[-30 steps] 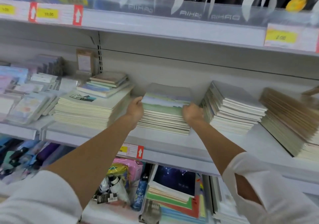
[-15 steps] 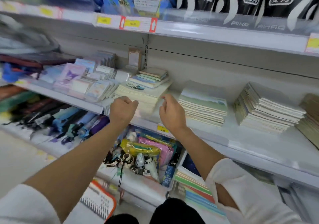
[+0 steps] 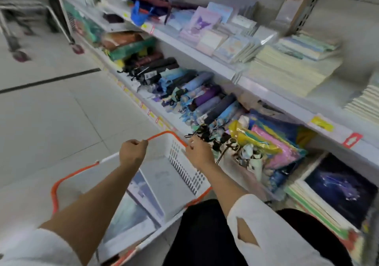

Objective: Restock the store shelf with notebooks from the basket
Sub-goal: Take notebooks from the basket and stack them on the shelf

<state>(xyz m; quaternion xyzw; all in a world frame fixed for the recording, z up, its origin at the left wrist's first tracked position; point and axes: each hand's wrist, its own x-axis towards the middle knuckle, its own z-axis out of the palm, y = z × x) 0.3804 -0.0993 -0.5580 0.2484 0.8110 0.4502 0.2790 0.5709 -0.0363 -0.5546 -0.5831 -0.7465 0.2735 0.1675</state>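
Single view from a wide-angle camera worn on the person's head, tilted steeply down and forward. The basket [image 3: 184, 167] lies close beneath it; the shelves [image 3: 274, 98] run diagonally along the right.

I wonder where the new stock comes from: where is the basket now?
The basket is low in the centre of the head view, just ahead of the person's legs, on the aisle side, left of and below the folded umbrellas.
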